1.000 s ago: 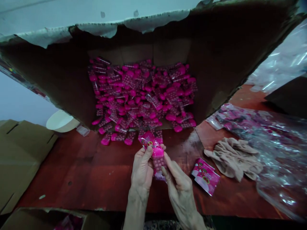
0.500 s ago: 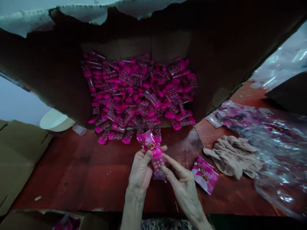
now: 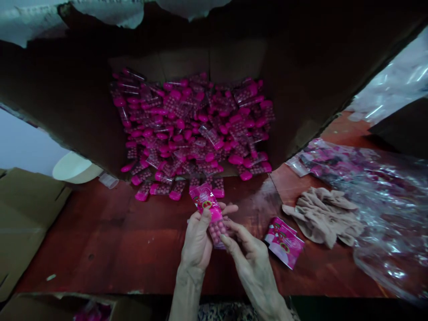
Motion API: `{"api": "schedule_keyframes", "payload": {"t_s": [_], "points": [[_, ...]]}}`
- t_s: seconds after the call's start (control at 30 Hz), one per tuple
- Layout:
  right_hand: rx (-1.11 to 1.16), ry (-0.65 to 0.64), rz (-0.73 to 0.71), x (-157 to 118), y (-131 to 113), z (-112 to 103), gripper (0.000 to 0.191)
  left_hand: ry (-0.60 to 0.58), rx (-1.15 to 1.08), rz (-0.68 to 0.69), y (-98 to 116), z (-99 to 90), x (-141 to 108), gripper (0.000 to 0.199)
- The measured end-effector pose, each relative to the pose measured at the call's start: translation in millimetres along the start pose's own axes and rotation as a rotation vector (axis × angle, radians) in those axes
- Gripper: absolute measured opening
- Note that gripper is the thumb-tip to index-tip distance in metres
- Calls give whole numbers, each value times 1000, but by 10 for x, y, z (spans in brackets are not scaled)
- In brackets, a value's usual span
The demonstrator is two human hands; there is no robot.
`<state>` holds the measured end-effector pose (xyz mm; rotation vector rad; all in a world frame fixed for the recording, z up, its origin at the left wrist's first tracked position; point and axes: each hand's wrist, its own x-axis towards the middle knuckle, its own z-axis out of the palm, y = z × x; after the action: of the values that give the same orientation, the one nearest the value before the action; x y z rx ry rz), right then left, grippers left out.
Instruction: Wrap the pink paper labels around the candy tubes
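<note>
Between my hands is a clear container of pink balls point(image 3: 217, 231) with a bright pink cap, tilted, its upper end inside a shiny pink printed wrapper point(image 3: 201, 196). My left hand point(image 3: 197, 238) grips it from the left, thumb over the wrapper and cap. Thumb and fingers of my right hand point(image 3: 245, 247) pinch the container's lower right side. Beyond them, a heap of similar pink-capped containers point(image 3: 190, 129) fills the opening of a big cardboard box point(image 3: 294, 89), some spilling onto the red table point(image 3: 117, 236).
Flat pink wrappers point(image 3: 286, 243) lie right of my hands, beside a crumpled beige cloth point(image 3: 326, 216). Clear plastic bags point(image 3: 394, 236) cover the far right. A pale bowl point(image 3: 75, 168) and cardboard point(image 3: 26, 223) are at left; an open box point(image 3: 127, 307) stands below the table edge.
The pink wrapper now lies smoother over the cap. My right hand has shifted slightly left along the container, and the view has moved a little.
</note>
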<state>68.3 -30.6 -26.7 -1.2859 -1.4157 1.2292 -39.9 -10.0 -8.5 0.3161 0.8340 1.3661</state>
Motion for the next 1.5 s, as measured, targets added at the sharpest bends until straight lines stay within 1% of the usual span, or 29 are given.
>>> {"api": "schedule_keyframes", "payload": {"t_s": [0.07,0.13,0.2,0.3,0.37,0.4,0.43,0.5,0.53,0.57,0.6,0.63,0.7,0.77,0.83,0.9,1.0,1.07,1.13,1.23,1.3,1.43,1.5], "points": [[-21,29,-25,-15,16,33,24,32,15,-14,-1,21,-15,25],[-31,50,-37,-28,13,41,24,21,28,-33,2,12,-27,23],[-10,37,-17,-41,-6,25,22,-37,47,-48,12,-23,-35,24],[55,-17,26,-64,-37,-12,19,-171,58,-55,38,-75,-51,28],[53,-8,0,-80,-44,-17,17,-226,57,-42,49,-72,-69,30],[27,23,-38,-87,-42,-12,17,-216,64,-31,46,-56,-81,29],[-9,64,-87,-94,-37,-3,18,-173,74,-14,37,-32,-96,27],[-72,138,-166,-106,-26,19,20,-22,90,31,3,26,-127,23],[-82,153,-172,-111,-22,28,20,53,98,47,-18,51,-141,22],[-75,149,-150,-116,-22,34,21,103,102,49,-38,68,-153,21],[-54,136,-112,-120,-25,37,20,119,103,42,-54,76,-161,21],[-27,120,-67,-124,-31,37,19,103,103,24,-63,73,-166,21],[27,106,-9,-129,-50,34,16,8,85,-17,-60,43,-164,22],[64,107,2,-126,-70,38,14,-88,40,-28,-35,-4,-155,26],[89,86,12,-114,-83,56,15,-126,-14,-19,-2,-43,-143,30],[99,34,32,-95,-89,88,21,-92,-42,0,26,-60,-136,30],[115,-79,69,-71,-91,144,27,35,9,42,42,-42,-139,25],[150,-122,96,-68,-88,174,27,110,73,45,27,-14,-158,25],[162,-104,105,-79,-83,190,25,151,123,27,-12,14,-192,29],[94,-9,61,-115,-74,185,23,190,159,0,-99,40,-256,33],[42,33,43,-140,-73,173,23,195,150,-14,-143,45,-292,33],[56,38,76,-169,-57,175,24,180,119,-31,-174,38,-328,35],[108,35,119,-183,-37,196,25,212,126,-23,-188,35,-345,36]]}}
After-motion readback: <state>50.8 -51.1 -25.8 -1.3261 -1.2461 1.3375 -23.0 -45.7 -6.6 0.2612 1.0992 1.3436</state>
